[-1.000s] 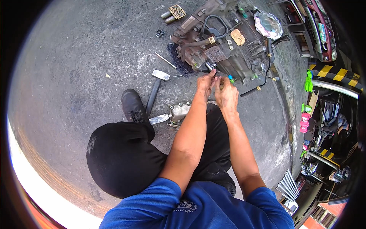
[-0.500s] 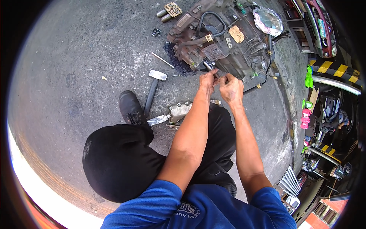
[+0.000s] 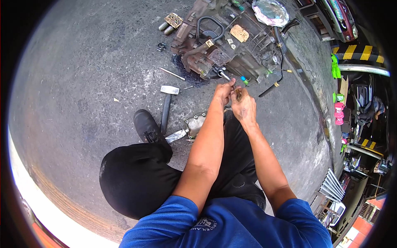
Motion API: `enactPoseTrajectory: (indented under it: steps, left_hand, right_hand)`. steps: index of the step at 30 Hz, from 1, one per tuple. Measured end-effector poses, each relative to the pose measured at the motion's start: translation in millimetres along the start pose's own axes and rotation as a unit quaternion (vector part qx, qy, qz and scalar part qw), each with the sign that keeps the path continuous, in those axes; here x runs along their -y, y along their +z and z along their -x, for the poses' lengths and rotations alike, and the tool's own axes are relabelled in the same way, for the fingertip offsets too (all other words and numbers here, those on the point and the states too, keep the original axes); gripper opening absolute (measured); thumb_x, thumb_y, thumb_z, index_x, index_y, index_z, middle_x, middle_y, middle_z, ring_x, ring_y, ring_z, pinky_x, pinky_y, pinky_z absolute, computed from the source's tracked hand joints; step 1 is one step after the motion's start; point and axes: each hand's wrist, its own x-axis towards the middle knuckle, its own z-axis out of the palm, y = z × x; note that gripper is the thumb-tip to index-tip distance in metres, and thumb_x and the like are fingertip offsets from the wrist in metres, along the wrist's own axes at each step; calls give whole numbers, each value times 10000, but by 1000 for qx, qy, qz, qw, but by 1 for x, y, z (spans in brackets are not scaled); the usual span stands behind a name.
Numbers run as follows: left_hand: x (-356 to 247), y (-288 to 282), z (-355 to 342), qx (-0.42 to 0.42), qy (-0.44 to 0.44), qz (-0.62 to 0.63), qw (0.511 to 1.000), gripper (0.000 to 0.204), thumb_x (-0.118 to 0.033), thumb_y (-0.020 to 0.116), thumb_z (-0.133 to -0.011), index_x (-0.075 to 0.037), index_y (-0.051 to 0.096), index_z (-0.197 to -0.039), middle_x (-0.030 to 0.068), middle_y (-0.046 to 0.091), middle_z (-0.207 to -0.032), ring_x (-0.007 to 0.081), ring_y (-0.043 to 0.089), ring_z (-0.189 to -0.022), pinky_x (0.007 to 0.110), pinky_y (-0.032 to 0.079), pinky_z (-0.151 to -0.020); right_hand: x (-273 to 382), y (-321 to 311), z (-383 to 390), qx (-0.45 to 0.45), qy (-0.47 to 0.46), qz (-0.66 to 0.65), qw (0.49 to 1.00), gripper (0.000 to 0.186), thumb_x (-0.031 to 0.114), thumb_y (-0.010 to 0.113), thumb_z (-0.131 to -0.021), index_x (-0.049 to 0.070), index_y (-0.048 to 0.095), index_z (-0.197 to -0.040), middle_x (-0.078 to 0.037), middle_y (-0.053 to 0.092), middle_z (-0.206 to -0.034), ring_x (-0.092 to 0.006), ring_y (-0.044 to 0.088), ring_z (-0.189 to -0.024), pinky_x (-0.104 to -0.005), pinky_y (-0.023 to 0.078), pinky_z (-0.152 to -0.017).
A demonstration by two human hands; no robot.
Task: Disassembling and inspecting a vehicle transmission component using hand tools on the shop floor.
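A greasy gearbox (image 3: 244,62) lies on the ground in front of me. From its near side a shiny metal rod (image 3: 224,75) points toward me, its far end at a round opening in the casing. My left hand (image 3: 223,91) is closed around the near part of this rod. Just to its right and nearer to me, my right hand (image 3: 244,106) has its fingers curled against the rod's near end. Exactly what sits inside the right fingers is hidden. A small blue-green plug (image 3: 244,79) shows on the gearbox beside my fingers.
A hammer (image 3: 168,91), a thin metal bar (image 3: 172,73) and a scraper-like blade (image 3: 176,136) lie left of my arms. A metal cover (image 3: 195,124) is partly behind my left forearm. Dark oil (image 3: 182,66) stains the ground. A valve-like block (image 3: 173,20) lies farther off.
Both hands have drawn back toward me from the gearbox, and more of the rod now shows. The whole view has shifted slightly, with the gearbox appearing farther up and left.
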Motion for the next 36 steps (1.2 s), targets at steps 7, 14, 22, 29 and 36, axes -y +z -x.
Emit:
enactPoseTrajectory:
  steps: [7,14,22,29,36]
  left_hand:
    - [-1,-9,-1,101,12,-61,993,327,-99,560,-915,107,481,-1157,198,639,-1057,241,664,-885,293,557,-661]
    - [-22,0,31,109,-17,-299,948,446,-227,516,-947,74,442,-1269,149,656,-1069,178,635,-835,310,512,-749]
    - [-133,67,125,46,244,-556,793,365,-264,532,-933,75,622,-1033,126,677,-855,163,628,-705,283,494,-645]
    - [-267,118,181,-145,420,-803,397,565,-400,546,-904,67,522,-1220,211,659,-1022,308,662,-895,353,502,-780]
    - [-272,87,158,-174,355,-840,372,738,-429,585,-856,125,380,-1298,358,541,-1125,458,527,-1093,458,434,-916]
  right_hand:
    - [-24,37,2,89,289,-460,835,320,206,535,-862,24,515,-1125,-91,624,-732,-228,621,-576,-362,520,-523]
    - [-43,54,-14,94,253,-566,779,124,98,474,-875,45,499,-984,-35,525,-659,-135,482,-470,-257,397,-418]
    - [-45,89,-13,-3,249,-545,801,416,68,517,-829,-27,384,-1212,-62,499,-730,-135,472,-465,-278,379,-385]
    - [-16,97,-24,-107,218,-463,852,356,175,530,-846,-91,482,-1078,-245,604,-849,-382,611,-815,-430,461,-745]
    - [-17,85,-2,-77,146,-415,895,458,196,474,-929,-30,349,-1308,-336,543,-1091,-503,542,-975,-484,445,-807]
